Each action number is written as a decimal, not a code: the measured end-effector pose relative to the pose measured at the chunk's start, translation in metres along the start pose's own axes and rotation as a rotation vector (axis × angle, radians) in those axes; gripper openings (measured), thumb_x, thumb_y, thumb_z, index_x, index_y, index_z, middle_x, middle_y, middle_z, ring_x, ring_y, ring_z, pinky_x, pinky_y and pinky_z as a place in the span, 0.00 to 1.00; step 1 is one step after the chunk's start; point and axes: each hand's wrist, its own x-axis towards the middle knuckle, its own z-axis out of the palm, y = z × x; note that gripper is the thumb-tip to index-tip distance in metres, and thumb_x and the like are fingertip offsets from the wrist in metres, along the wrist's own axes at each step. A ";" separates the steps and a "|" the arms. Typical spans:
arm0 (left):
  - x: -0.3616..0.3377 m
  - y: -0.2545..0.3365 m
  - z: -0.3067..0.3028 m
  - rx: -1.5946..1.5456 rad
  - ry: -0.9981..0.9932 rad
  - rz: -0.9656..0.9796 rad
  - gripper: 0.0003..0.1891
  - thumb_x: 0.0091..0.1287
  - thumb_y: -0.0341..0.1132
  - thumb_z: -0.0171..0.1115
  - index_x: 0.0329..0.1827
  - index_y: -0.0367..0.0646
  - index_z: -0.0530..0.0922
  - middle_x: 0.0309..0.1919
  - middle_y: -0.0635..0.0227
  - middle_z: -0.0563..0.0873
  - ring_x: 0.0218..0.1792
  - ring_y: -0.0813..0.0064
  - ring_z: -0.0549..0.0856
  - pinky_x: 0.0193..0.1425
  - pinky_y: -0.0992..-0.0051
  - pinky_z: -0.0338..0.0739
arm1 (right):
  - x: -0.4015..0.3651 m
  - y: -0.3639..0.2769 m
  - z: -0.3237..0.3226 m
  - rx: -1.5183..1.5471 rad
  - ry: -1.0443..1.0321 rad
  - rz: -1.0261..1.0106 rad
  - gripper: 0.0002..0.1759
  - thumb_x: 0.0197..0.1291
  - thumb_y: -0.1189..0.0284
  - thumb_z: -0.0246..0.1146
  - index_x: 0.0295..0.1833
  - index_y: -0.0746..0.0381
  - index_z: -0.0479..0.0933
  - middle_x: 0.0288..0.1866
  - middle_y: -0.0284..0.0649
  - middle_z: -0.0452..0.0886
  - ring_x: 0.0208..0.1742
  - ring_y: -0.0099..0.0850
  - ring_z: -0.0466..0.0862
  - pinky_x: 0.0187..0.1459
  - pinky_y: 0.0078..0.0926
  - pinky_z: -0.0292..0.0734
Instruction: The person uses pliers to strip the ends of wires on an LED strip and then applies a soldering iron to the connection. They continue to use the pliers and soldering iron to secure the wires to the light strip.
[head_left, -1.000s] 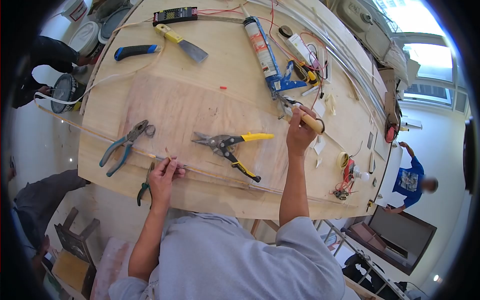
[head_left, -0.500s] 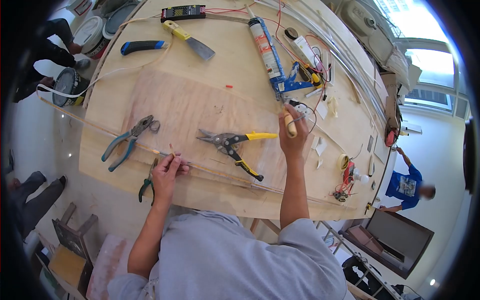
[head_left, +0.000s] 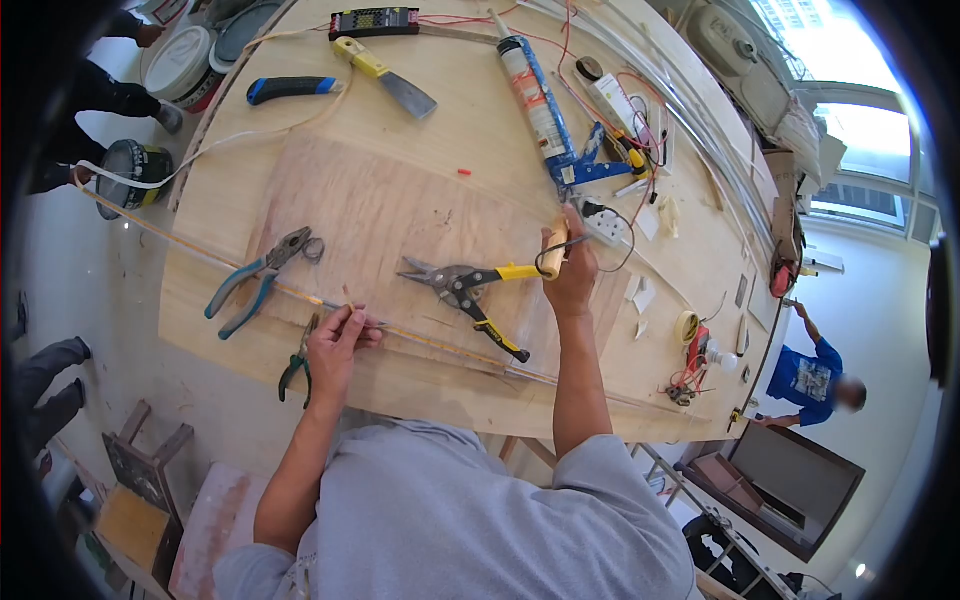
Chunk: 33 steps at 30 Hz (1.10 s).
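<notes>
My left hand (head_left: pixel 335 345) is pinched at the near side of the board, fingers closed on a thin strip end (head_left: pixel 348 297) that pokes up. Past it runs a long, thin LED strip (head_left: pixel 440 348), partly lit. My right hand (head_left: pixel 573 275) is wrapped around the pale wooden handle of a soldering iron (head_left: pixel 552 252), whose dark cord loops beside the wrist; its tip is hard to make out. Yellow-handled tin snips (head_left: pixel 465 290) lie between my hands. Blue-handled pliers (head_left: pixel 258 278) lie left of my left hand, and green-handled pliers (head_left: pixel 298 368) are right beside it.
Farther back are a caulking gun (head_left: pixel 540 110), a scraper (head_left: pixel 390 80), a blue-black handled tool (head_left: pixel 292 90), a power supply (head_left: pixel 375 21) and a power strip (head_left: pixel 607 226). Metal profiles (head_left: pixel 690 120) line the far right. One person (head_left: pixel 805 380) stands right, others left.
My right hand has moved slightly left and toward me with the soldering iron, its handle now near the tin snips' grip. My left hand stays almost in place.
</notes>
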 end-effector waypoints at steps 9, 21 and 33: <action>0.003 -0.008 -0.009 -0.037 -0.058 -0.013 0.11 0.69 0.34 0.59 0.46 0.34 0.79 0.34 0.64 0.86 0.31 0.79 0.85 0.36 0.81 0.81 | -0.066 -0.024 -0.010 -0.069 -0.195 0.174 0.10 0.58 0.77 0.62 0.45 0.66 0.75 0.31 0.41 0.79 0.26 0.30 0.76 0.30 0.27 0.73; -0.013 -0.005 -0.014 -0.084 -0.086 0.039 0.10 0.68 0.34 0.60 0.40 0.34 0.82 0.30 0.65 0.86 0.31 0.82 0.84 0.36 0.82 0.79 | 0.002 -0.201 0.087 0.460 -0.864 -0.334 0.06 0.56 0.78 0.63 0.41 0.65 0.77 0.34 0.45 0.80 0.34 0.39 0.81 0.36 0.32 0.76; -0.020 -0.028 0.002 -0.186 0.009 0.102 0.07 0.65 0.33 0.65 0.38 0.37 0.84 0.29 0.70 0.85 0.26 0.87 0.80 0.30 0.85 0.74 | -0.120 -0.318 0.133 -0.432 -1.114 -1.372 0.08 0.55 0.70 0.59 0.39 0.59 0.80 0.37 0.39 0.79 0.38 0.31 0.83 0.29 0.26 0.73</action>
